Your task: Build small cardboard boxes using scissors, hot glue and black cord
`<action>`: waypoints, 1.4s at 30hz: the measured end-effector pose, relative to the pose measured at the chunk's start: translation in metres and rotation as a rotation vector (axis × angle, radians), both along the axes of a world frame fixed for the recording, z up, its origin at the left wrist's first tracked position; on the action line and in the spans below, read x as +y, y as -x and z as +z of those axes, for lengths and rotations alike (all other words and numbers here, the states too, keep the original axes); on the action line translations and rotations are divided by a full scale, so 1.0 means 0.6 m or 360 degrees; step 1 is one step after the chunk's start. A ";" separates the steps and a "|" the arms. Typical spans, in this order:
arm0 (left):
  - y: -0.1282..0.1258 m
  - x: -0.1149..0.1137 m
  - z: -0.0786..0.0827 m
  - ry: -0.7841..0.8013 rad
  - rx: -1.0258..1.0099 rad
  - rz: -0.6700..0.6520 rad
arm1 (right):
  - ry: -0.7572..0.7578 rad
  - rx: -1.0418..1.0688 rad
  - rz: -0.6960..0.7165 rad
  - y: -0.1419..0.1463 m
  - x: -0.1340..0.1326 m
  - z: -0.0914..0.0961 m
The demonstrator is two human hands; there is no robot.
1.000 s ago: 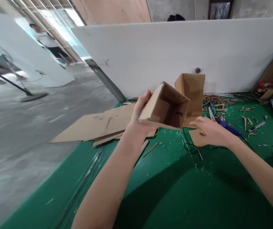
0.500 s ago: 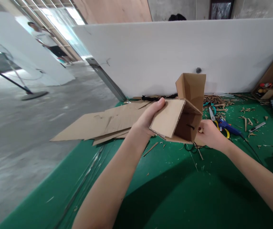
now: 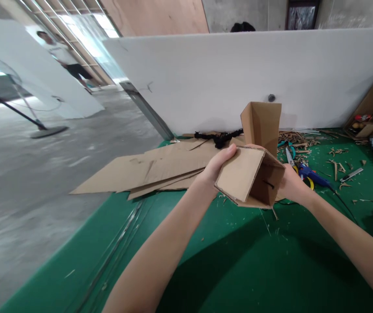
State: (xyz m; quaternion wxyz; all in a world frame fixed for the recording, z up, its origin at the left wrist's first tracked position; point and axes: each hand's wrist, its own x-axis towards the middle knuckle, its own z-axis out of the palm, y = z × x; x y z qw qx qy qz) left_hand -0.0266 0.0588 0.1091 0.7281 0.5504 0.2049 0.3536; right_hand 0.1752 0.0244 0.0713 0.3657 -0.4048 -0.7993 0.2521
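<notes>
Both hands hold a small open cardboard box (image 3: 243,176) above the green table (image 3: 238,261). My left hand (image 3: 217,167) grips its left wall from the top edge. My right hand (image 3: 292,184) holds its right side, fingers mostly hidden behind the box. The box opening faces right and toward me, with a short black mark on its inner wall. Behind it stands a folded upright cardboard piece (image 3: 262,124).
Flat cardboard sheets (image 3: 154,169) lie at the table's left edge, a black cord bundle (image 3: 221,138) behind them. A blue glue gun (image 3: 313,176), scissors (image 3: 289,156) and cardboard scraps (image 3: 295,138) lie right. A white partition (image 3: 238,74) backs the table. A person stands far left.
The box has swung down and right, its opening turning away from me. My right hand came up from the table and took hold of the box's right side.
</notes>
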 end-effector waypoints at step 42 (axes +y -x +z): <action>-0.012 -0.004 0.003 -0.0006 0.0100 0.0206 | -0.0179 -0.0735 -0.0257 -0.055 -0.007 0.032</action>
